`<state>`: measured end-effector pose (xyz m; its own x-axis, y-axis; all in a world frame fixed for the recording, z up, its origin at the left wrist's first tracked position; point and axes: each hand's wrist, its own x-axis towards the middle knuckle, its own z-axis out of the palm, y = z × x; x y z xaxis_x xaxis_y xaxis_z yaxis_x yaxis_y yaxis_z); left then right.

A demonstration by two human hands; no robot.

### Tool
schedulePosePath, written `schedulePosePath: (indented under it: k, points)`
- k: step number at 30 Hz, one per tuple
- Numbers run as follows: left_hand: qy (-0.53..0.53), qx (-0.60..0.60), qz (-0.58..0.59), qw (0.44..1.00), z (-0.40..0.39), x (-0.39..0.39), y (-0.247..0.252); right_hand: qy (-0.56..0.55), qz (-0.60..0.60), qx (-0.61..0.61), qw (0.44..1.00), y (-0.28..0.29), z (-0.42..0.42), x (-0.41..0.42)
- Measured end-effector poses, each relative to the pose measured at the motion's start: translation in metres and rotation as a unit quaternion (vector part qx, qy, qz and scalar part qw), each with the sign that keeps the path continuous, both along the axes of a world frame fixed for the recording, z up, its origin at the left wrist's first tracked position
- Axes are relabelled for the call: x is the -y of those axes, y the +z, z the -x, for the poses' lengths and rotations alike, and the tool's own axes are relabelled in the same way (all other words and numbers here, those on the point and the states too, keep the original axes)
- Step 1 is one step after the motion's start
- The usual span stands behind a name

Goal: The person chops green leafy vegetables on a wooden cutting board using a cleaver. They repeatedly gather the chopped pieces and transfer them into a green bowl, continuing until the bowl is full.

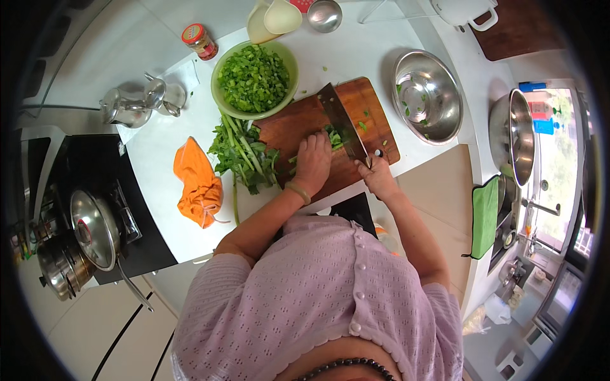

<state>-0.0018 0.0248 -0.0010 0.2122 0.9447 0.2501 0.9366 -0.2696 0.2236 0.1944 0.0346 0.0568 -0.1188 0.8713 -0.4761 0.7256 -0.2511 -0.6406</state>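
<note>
My right hand (379, 177) grips the handle of a broad-bladed cleaver (344, 123). The blade stands across a wooden cutting board (295, 116), close beside some leafy green stalks (336, 139). Curled over those stalks, my left hand (314, 159) holds them down on the wood; its palm hides part of them. A heap of uncut leafy stalks (245, 150), celery-like, lies over the board's left end and onto the counter. Past the board's far left corner, a green bowl (294, 88) is filled with chopped greens (253, 78). Loose leaf bits (362, 126) dot the board right of the blade.
Right of the board stands a steel basin (452, 102) with leaf scraps inside. An orange cloth (198, 185) lies at left, near a stove with a lidded pan (97, 233). Steel pots (126, 108) and a red-lidded jar (200, 42) stand along the back.
</note>
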Motion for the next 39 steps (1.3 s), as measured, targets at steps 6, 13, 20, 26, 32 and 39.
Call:
schedulePosePath:
  k: [6,13,20,26,32,39]
  points:
    - [0.022,-0.022,0.018,0.999,-0.001,0.004,-0.005,0.032,-0.069,0.027,0.997,0.047,0.009,0.013]
    - [0.008,-0.046,0.025,0.999,-0.002,0.004,-0.006,0.082,-0.059,0.066,0.993,0.031,-0.003,0.015]
    - [0.043,0.031,0.068,0.996,0.001,0.004,0.015,-0.062,0.089,-0.023,0.994,0.021,0.013,-0.001]
    - [0.054,0.014,0.019,0.998,0.013,0.018,0.022,0.036,-0.052,0.028,0.998,0.052,0.008,0.021]
    - [0.014,0.023,0.028,0.999,0.015,0.018,0.011,0.08,-0.062,0.063,0.993,0.041,0.002,0.028]
    - [-0.005,0.023,-0.016,1.0,0.015,0.017,-0.001,0.013,0.018,0.01,1.0,0.003,0.01,0.006]
